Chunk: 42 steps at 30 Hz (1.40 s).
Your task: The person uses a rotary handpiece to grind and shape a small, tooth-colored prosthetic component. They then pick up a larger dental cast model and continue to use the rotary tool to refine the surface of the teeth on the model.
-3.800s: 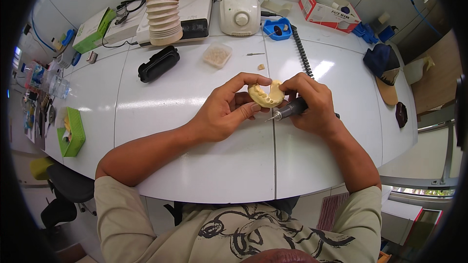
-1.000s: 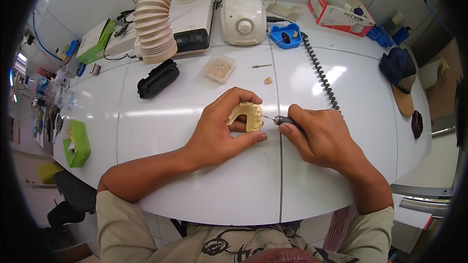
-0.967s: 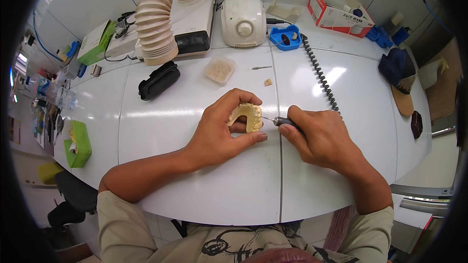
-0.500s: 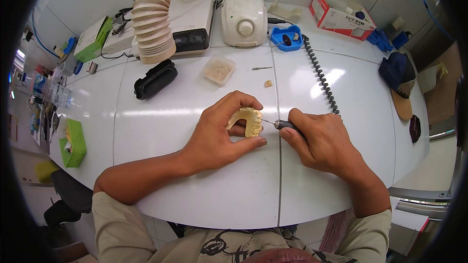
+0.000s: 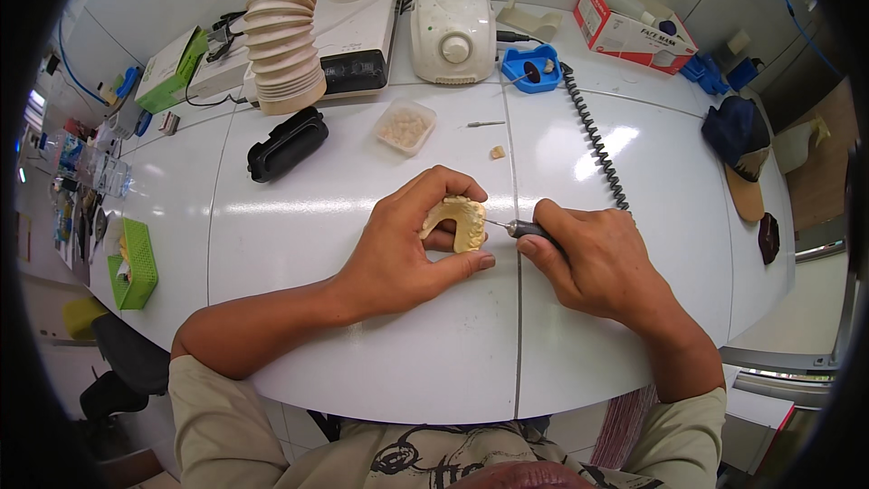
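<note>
A cream, horseshoe-shaped dental cast [image 5: 468, 228] is held by my left hand [image 5: 396, 240], fingers curled behind it and thumb at its lower end. My right hand [image 5: 593, 258] is closed round a dark rotary handpiece [image 5: 525, 229]. The thin bur at its front points left and meets, or nearly meets, the toothed outer side of the cast; I cannot tell if they touch. Beyond my hands lie a small cream piece [image 5: 497, 152] and a loose metal bur [image 5: 486, 124]. A clear tub [image 5: 405, 127] of small pale pieces stands beside them.
At the back are a ribbed suction hose [image 5: 285, 45], a white control box [image 5: 454, 36] with a knob, and a blue tray [image 5: 532, 68]. A coiled cord [image 5: 593, 131] runs toward my right hand. A black case [image 5: 288, 145], a green basket [image 5: 133, 265] and a cap [image 5: 742, 154] lie around.
Hardly anything differs. Both hands keep their hold on the cast and the handpiece, and the whole view has shifted very slightly.
</note>
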Each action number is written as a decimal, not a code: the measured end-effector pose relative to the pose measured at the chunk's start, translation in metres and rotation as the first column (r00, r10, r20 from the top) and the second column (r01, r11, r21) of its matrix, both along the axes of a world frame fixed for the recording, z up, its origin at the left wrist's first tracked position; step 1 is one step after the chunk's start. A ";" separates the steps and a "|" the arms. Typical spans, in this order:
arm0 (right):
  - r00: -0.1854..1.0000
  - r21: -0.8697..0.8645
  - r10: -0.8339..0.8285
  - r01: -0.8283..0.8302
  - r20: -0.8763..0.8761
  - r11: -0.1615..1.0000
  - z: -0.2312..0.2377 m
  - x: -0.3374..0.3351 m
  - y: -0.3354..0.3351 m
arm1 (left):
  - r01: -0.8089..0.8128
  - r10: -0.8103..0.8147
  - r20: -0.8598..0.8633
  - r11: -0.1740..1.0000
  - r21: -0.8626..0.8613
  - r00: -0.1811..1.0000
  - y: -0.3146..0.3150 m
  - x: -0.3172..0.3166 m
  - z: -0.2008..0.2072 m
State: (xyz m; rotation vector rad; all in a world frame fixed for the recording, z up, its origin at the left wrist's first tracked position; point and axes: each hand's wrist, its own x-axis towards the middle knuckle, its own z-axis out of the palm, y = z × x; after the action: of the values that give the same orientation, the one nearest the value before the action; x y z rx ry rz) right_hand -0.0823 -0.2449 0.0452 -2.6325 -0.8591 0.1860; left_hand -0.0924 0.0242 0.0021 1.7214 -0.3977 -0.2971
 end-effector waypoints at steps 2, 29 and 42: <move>1.000 -0.006 -0.004 0.004 -0.002 1.000 0.000 0.000 0.000 | -0.001 0.001 0.002 1.000 0.003 1.000 0.000 0.000 0.000; 1.000 -0.006 -0.003 0.003 -0.004 1.000 -0.002 0.000 0.001 | -0.008 0.008 0.018 1.000 -0.008 1.000 0.000 -0.001 0.000; 1.000 -0.021 -0.010 0.010 -0.008 1.000 -0.002 0.000 0.001 | 0.002 -0.002 0.028 1.000 -0.006 1.000 0.000 -0.001 -0.001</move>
State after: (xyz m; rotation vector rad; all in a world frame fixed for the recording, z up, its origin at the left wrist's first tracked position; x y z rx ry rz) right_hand -0.0824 -0.2443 0.0432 -2.6536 -0.8456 0.2042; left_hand -0.0930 0.0239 0.0011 1.7211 -0.4206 -0.2731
